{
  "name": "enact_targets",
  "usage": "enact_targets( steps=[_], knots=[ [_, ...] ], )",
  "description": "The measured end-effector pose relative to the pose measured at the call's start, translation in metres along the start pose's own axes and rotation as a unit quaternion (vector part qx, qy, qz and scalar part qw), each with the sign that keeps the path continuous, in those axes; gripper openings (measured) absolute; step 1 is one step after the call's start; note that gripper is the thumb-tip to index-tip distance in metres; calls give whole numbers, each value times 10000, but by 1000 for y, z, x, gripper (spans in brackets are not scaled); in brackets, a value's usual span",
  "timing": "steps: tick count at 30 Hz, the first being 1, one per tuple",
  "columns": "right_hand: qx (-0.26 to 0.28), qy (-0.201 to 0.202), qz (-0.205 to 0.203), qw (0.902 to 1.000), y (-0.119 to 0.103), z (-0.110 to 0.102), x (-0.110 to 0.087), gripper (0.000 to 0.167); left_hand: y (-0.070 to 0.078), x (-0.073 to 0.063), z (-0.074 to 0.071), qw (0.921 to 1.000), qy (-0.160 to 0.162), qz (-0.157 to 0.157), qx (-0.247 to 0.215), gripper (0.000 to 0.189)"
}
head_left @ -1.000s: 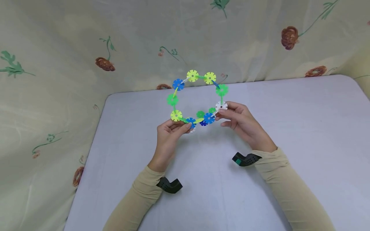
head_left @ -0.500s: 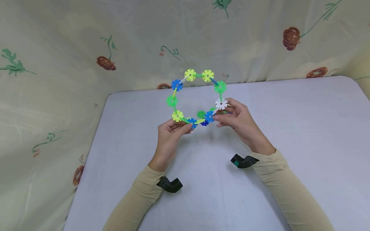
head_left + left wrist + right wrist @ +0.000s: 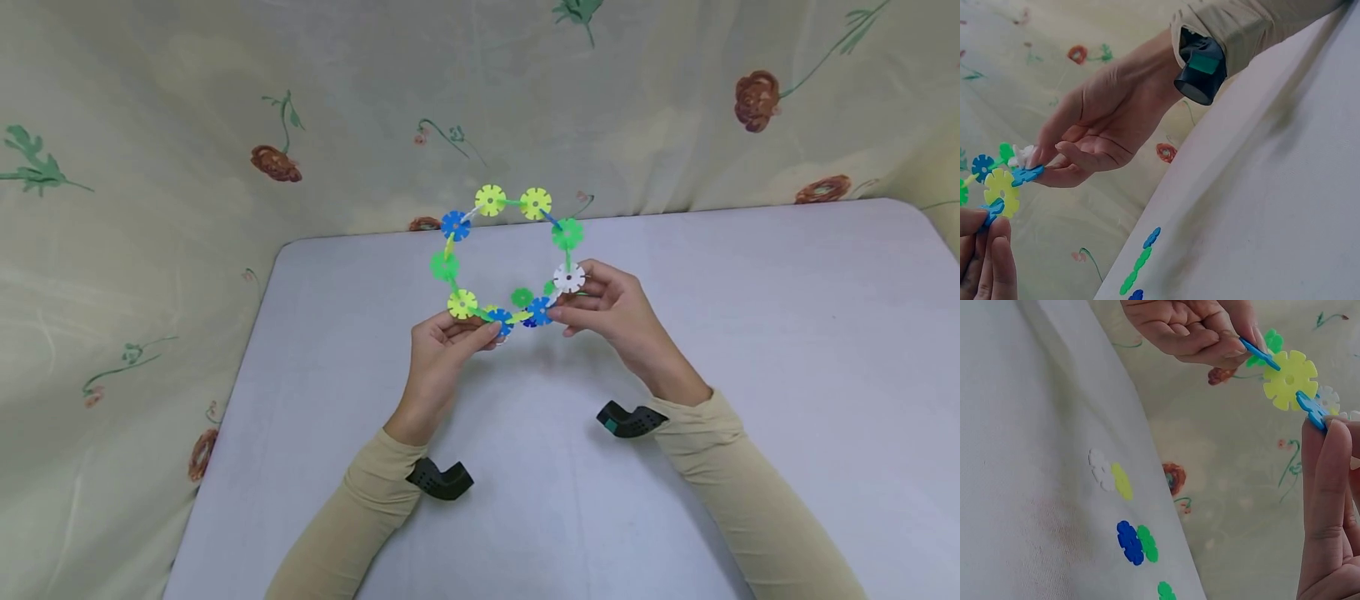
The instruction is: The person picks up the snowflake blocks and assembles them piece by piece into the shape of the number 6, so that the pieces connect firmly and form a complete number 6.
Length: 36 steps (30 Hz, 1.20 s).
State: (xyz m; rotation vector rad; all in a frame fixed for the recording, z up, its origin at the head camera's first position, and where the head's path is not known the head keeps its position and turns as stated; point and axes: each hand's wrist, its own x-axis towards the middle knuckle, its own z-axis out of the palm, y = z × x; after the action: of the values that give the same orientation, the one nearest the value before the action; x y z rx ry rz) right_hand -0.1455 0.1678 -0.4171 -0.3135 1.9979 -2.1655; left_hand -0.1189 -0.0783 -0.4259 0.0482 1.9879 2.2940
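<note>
A ring of slotted, flower-shaped plastic discs, yellow, green, blue and white, is held up above the table; a yellow disc [image 3: 491, 200] sits at its top. My left hand [image 3: 446, 354] pinches a blue disc [image 3: 500, 322] at the ring's bottom between thumb and fingers. At the lower right, my right hand [image 3: 618, 325] pinches another blue disc [image 3: 538, 311], close under a white disc [image 3: 569, 277]. In the right wrist view, a yellow disc [image 3: 1290, 380] joins the two pinched blue ones. Fingers hide parts of both blue discs.
Loose discs lie on the white table [image 3: 315, 400] behind the ring, among them a green disc [image 3: 521, 297]. The right wrist view shows a white disc [image 3: 1102, 470] and a dark blue disc [image 3: 1130, 542] there. A flowered curtain [image 3: 360, 100] hangs behind the table.
My right hand has shifted its thumb from the white disc to the blue disc below it. The ring's upper part has moved slightly left. My left hand has hardly moved.
</note>
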Motion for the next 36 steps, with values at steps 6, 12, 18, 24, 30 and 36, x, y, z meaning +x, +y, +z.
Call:
enact_targets(
  steps=[6, 12, 18, 24, 30, 36],
  knots=[
    [-62, -19, 62, 10000, -1, -1, 0, 23, 1, -1, 0, 10000, 45, -78, -7, 15],
    [-224, -69, 97, 9997, -2, -3, 0, 22, -1, -2, 2, 9999, 51, -130, 55, 18],
    [-227, -93, 116, 9996, -2, -5, 0, 22, -3, -2, 4, 9998, 103, -164, 4, 18],
    [-238, -101, 182, 9995, -3, -5, 0, 32, -6, -3, 6, 9998, 116, -183, -7, 20],
    [-246, -102, 199, 9994, -3, -5, 0, 26, -8, -3, 7, 9997, 143, -179, -21, 18],
    [-351, -53, 282, 9990, -6, -3, -1, 23, -10, -3, 8, 9998, 175, -102, -50, 18]
  ],
)
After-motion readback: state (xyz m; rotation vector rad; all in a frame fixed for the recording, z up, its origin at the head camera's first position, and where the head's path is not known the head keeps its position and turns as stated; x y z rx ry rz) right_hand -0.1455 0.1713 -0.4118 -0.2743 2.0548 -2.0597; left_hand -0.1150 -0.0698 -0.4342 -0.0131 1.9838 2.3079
